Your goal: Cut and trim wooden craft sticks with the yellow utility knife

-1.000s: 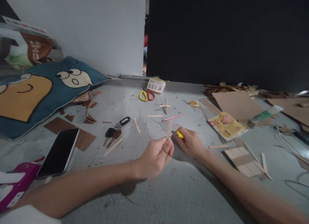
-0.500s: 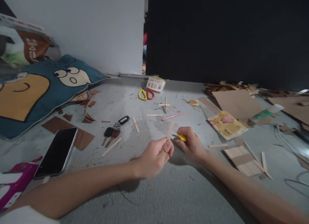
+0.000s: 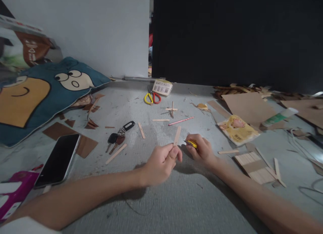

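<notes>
My left hand pinches the lower end of a wooden craft stick, which points up and away from me. To its right, my right hand is closed around a yellow utility knife. The knife's dark blade tip points left toward the stick, with a small gap between them. Beyond my hands lie a pink striped pencil, a flat craft stick and a small cross made of sticks. Another short stick rests left of my left hand.
On the left are keys, a phone on brown cardboard and a blue cushion. Scissors lie at the back. Right of my hands are a bundle of sticks, a yellow packet and a glue stick.
My right hand with the knife has moved slightly right, so the blade is farther from the craft stick. My left hand still holds the stick in nearly the same place.
</notes>
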Demonstrator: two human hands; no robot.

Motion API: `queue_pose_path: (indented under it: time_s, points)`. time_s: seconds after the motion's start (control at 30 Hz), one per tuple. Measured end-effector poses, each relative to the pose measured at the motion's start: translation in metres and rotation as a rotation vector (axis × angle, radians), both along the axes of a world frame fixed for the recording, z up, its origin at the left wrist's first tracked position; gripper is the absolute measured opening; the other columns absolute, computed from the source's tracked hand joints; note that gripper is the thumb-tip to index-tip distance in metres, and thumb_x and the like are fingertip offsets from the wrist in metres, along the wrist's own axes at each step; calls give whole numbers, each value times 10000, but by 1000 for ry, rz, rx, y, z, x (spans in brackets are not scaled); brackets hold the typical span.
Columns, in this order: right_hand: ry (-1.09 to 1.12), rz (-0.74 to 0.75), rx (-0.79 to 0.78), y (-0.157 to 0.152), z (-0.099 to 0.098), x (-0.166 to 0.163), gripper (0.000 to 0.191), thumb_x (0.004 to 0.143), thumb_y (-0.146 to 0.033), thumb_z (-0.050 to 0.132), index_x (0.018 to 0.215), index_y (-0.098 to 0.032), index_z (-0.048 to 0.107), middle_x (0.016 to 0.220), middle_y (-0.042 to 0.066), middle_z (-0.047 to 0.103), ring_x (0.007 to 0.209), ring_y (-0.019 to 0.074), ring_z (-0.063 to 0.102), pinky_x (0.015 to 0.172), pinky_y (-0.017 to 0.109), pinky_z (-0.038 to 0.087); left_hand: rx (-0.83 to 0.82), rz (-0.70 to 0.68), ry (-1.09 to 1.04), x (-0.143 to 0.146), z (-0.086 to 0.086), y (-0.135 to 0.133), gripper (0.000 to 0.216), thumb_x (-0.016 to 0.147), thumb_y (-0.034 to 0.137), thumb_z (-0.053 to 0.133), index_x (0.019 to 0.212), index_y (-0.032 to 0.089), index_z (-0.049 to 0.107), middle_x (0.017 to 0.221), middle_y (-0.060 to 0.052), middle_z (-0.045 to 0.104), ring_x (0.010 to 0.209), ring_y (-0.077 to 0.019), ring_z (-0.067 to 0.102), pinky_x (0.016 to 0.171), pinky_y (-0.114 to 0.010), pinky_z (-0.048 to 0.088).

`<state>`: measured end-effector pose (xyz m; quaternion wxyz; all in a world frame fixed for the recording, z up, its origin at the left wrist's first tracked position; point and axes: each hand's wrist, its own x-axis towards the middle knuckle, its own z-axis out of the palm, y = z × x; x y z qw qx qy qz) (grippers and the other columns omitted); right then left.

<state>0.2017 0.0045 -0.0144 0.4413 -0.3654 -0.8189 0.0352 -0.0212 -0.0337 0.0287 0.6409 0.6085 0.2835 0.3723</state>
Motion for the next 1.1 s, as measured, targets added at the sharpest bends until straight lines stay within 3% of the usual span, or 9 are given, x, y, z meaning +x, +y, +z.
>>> queue_pose_path:
  time_s: [0.2,0.33,0.47,0.57,0.63,0.7,0.83,0.97,1.1]
  points:
    - [21,25,-10,0,0,0,83,1073,-356,520,1064,-276,541,757,-9,673,542,155,581,520,265,462,-91,4,-204,5,-2,1,408,1068,623,474,1105,217,478,516,163,256,388,-77,159,391,-203,170]
    - [95,23,-41,0,-3,-2,145,1094,-410,499,1126,-269,493,850,17,656,624,163,604,558,276,486,-81,39,-271,8,-5,4,351,1078,574,504,1167,247,412,514,179,264,374,-74,136,382,-188,168]
    - [257,75,-120,1,-6,-7,145,1119,-326,410,1253,-269,410,828,-11,581,567,144,530,541,282,476,-76,47,-259,8,-6,6,389,1072,575,517,1245,251,388,507,183,276,361,-78,145,371,-191,159]
    - [226,32,-126,0,-5,-8,144,1112,-291,384,1158,-264,518,826,6,579,561,142,526,561,305,490,-84,68,-233,7,-6,7,411,1070,571,518,1281,249,376,505,184,282,363,-81,156,377,-192,171]
    - [180,21,-119,-3,-3,-6,199,1103,-261,374,1114,-270,572,804,10,597,615,160,582,620,326,526,-79,84,-201,6,-6,8,415,1070,575,508,1283,245,376,501,183,286,368,-83,171,384,-191,178]
    - [189,65,-126,-6,0,-5,254,1096,-243,350,1199,-277,581,848,30,651,730,189,655,708,360,572,-63,101,-154,5,-8,9,409,1071,578,495,1276,242,385,497,178,303,376,-85,198,396,-189,192]
    - [274,215,-169,-8,4,-4,392,1081,-276,321,1431,-252,497,1134,114,692,981,242,711,832,433,622,-36,149,-49,3,-11,11,407,1074,560,469,1305,229,415,499,163,344,400,-91,253,424,-190,239]
    - [284,176,-176,-6,2,-8,385,1059,-206,422,1433,-267,490,1229,125,689,1055,233,732,897,425,624,-57,172,19,2,-10,14,429,1066,533,471,1351,212,442,503,154,356,414,-97,267,435,-196,250]
    - [308,50,-103,-3,-3,-9,216,989,-259,672,1189,-271,591,994,59,736,869,206,746,776,351,624,-87,138,76,0,-9,18,433,1033,605,494,1178,200,544,506,146,312,419,-91,259,442,-205,224]
